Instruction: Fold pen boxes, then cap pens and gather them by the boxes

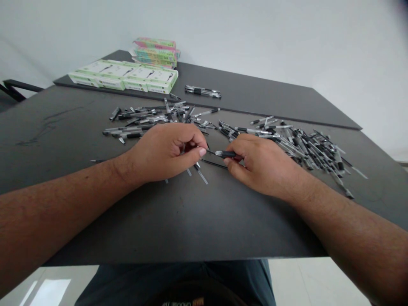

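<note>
Over the middle of the dark table, my left hand [175, 152] pinches a thin dark pen refill [209, 151] between thumb and forefinger. The refill points right, its end at the mouth of a pen barrel [225, 154] with a black grip; whether it is inside cannot be told. My right hand [259, 163] closes around that barrel, palm hiding its rear part. Below the hands lie another dark refill [215, 164] and some clear tubes [201, 174], partly covered by my left hand.
A heap of pen parts [143, 117] spreads behind my left hand. Another pile of pens [314, 148] lies to the right. On the raised back board [255, 91] are a few pens [202, 91], white-green boxes [124, 75] and stacked colourful boxes [155, 52].
</note>
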### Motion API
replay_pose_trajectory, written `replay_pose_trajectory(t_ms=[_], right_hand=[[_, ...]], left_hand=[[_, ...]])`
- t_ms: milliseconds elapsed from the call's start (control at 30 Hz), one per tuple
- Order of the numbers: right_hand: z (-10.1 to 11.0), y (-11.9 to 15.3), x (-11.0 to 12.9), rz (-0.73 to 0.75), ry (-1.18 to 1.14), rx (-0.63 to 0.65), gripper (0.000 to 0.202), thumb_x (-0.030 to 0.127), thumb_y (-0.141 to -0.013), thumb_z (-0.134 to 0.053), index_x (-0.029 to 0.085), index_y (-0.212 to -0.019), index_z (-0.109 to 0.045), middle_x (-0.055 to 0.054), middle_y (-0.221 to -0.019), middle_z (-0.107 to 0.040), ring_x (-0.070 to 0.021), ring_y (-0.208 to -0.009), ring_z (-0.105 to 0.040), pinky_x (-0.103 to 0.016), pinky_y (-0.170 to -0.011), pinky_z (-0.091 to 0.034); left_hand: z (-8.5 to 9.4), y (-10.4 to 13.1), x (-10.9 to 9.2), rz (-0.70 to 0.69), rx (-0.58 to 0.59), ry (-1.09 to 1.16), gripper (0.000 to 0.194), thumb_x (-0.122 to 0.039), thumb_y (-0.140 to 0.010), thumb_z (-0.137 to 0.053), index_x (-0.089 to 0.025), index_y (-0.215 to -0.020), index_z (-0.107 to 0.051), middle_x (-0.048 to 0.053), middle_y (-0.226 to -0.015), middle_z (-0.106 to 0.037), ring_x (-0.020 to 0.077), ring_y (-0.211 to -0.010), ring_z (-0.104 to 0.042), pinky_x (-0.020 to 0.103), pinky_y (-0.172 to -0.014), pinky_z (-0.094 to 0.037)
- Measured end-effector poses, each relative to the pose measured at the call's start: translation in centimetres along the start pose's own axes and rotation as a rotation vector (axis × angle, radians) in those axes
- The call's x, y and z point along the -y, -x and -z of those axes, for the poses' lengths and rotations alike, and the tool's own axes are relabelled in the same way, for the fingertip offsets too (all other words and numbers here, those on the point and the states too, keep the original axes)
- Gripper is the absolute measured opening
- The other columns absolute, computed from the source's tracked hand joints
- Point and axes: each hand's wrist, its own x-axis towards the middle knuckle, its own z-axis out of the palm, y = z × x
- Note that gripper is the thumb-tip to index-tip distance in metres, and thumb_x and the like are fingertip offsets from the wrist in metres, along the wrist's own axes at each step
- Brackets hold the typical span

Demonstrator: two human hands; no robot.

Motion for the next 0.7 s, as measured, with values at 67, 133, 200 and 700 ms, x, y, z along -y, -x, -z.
replay_pose_trajectory(t_ms=[67,133,200,700], right_hand=[[0.0,0.0,-0.4,-0.014,-0.035,-0.061,0.016,0.031,-0.105,-0.066,0.020,-0.110,-0.076,-0.010,-0.101,-0.078,-0.0283,-0.094,-0.072,-0.040,-0.087,-0.052],[-0.1,0.1,-1.0,-0.037,-0.083,-0.132,0.022,0.035,-0.105,-0.064,0.020,-0.118,-0.073,-0.010,-0.103,-0.079,-0.0279,-0.092,-0.071,-0.040,-0.086,-0.051],[-0.1,0.1,-1.5,-0.044,-0.128,-0.188,0.025,0.037,-0.108,-0.058,0.020,-0.124,-0.069,-0.010,-0.105,-0.079,-0.0277,-0.091,-0.071,-0.040,-0.085,-0.052],[-0.1,-0.4,-2.1,-0.121,-0.067,-0.202,0.025,0.029,-0.113,-0.045,0.021,-0.124,-0.066,-0.014,-0.112,-0.083,-0.0288,-0.090,-0.071,-0.039,-0.083,-0.049]], left_hand=[[0.3,0.1,0.2,0.056,-0.088,0.041,0.010,-0.029,-0.098,-0.067,-0.023,-0.093,-0.074,-0.001,-0.081,-0.076,0.0174,-0.074,-0.067,0.036,-0.072,-0.049],[0.6,0.1,0.7,0.131,-0.186,0.084,0.009,-0.030,-0.098,-0.070,-0.023,-0.092,-0.071,0.000,-0.083,-0.074,0.0190,-0.078,-0.066,0.039,-0.075,-0.050],[0.8,0.0,1.4,0.206,-0.274,0.134,0.011,-0.031,-0.098,-0.071,-0.023,-0.090,-0.069,0.001,-0.083,-0.074,0.0208,-0.081,-0.066,0.042,-0.077,-0.051],[0.6,-0.7,3.0,0.388,-0.502,0.453,0.011,-0.026,-0.094,-0.070,-0.024,-0.088,-0.061,-0.006,-0.073,-0.065,0.0104,-0.063,-0.057,0.035,-0.056,-0.046]])
